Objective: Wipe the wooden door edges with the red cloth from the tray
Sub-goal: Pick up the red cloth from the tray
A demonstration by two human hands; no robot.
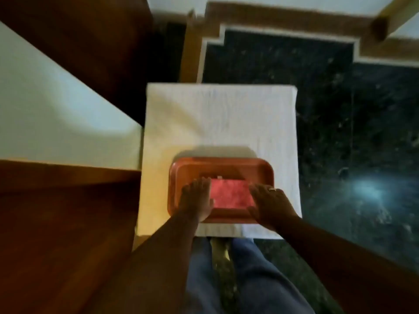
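Note:
A folded red cloth lies flat in an orange-red tray on a small table covered with white fabric. My left hand rests at the cloth's left edge, fingers spread and pointing forward. My right hand is at the cloth's right edge, fingers apart, a ring on one finger. Both hands touch or hover at the cloth's sides; neither has lifted it. The dark wooden door stands at my left, its edge beside the table. The picture is blurred.
A second wooden panel and a pale wall fill the upper left. Dark speckled stone floor with a wooden-coloured border lies to the right and ahead. My legs in blue jeans are below the table.

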